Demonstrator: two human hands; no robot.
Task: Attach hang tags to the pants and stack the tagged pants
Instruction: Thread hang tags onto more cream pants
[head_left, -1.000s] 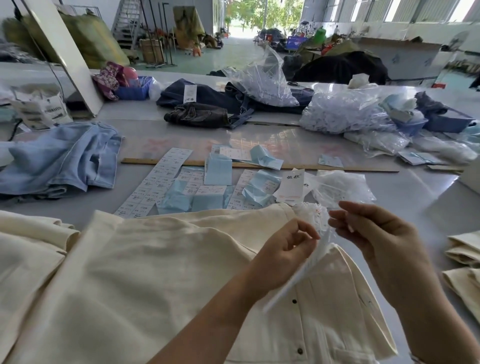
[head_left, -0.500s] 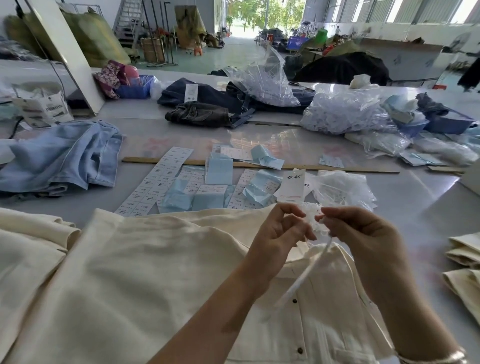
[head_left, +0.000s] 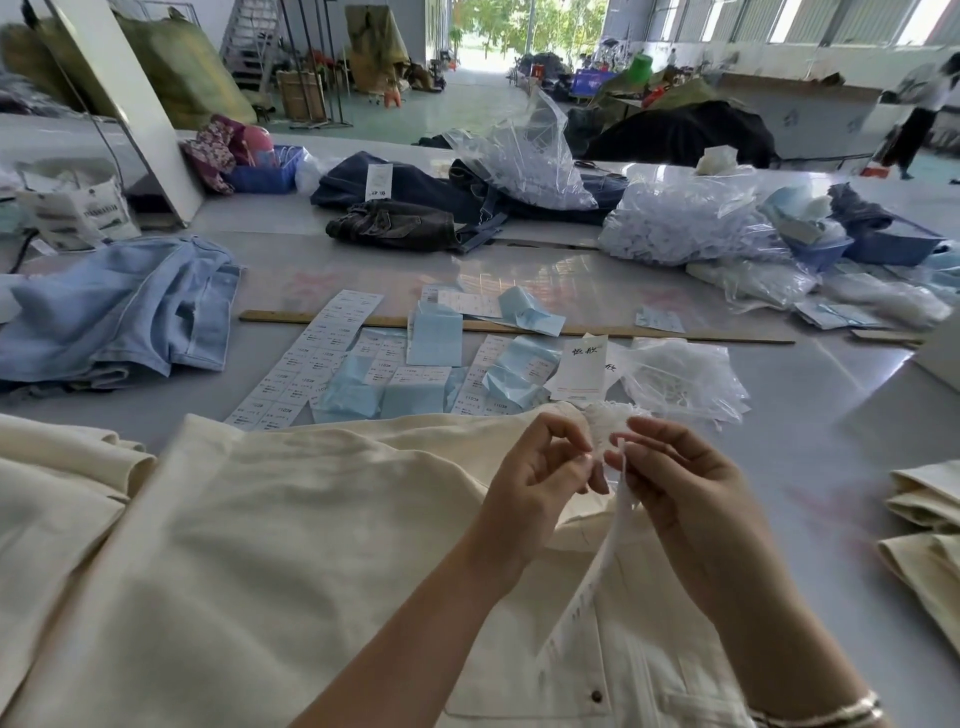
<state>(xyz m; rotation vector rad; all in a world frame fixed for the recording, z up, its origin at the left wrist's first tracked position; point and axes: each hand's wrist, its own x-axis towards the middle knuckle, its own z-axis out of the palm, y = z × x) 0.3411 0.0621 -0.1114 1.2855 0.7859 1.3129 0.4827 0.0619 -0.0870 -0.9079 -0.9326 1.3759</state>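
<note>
Head view: cream pants (head_left: 291, 545) spread flat on the grey counter (head_left: 831, 447), waistband toward the far side. Left hand (head_left: 535, 483) and right hand (head_left: 675, 483) close together above the waistband, fingers curled, both pinching a white strip of tag fasteners (head_left: 597, 566) hanging down over the pants. Hang tag (head_left: 579, 371) and sticker sheets (head_left: 317, 358) just beyond. Folded cream pants (head_left: 924, 525) at the right edge.

Daylit hall, green floor (head_left: 467, 98)
</note>
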